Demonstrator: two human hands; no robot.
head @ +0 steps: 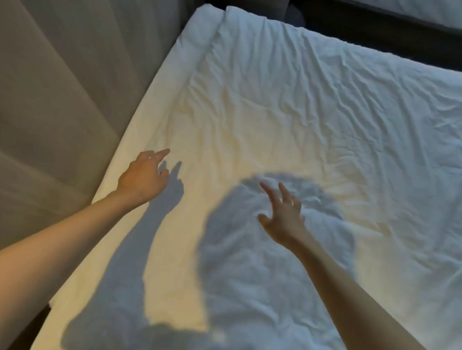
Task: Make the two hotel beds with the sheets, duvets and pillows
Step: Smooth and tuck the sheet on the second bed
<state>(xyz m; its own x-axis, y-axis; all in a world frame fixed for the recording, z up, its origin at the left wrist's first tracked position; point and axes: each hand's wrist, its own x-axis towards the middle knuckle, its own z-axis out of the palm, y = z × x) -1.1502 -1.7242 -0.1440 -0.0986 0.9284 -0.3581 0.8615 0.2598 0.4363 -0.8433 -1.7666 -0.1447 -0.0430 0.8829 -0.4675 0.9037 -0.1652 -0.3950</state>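
A white, wrinkled duvet covers the near bed, and a strip of white sheet shows along its left side. My left hand hovers over the duvet near the bed's left edge, fingers loosely spread and index finger pointing forward, holding nothing. My right hand hovers over the middle of the duvet with fingers spread apart, empty. Both arms reach in from the bottom corners. No pillow is in view.
A padded beige headboard runs along the bed's left side. The second bed lies at the top right, with a dark gap between the two. My shadow falls on the duvet's near part.
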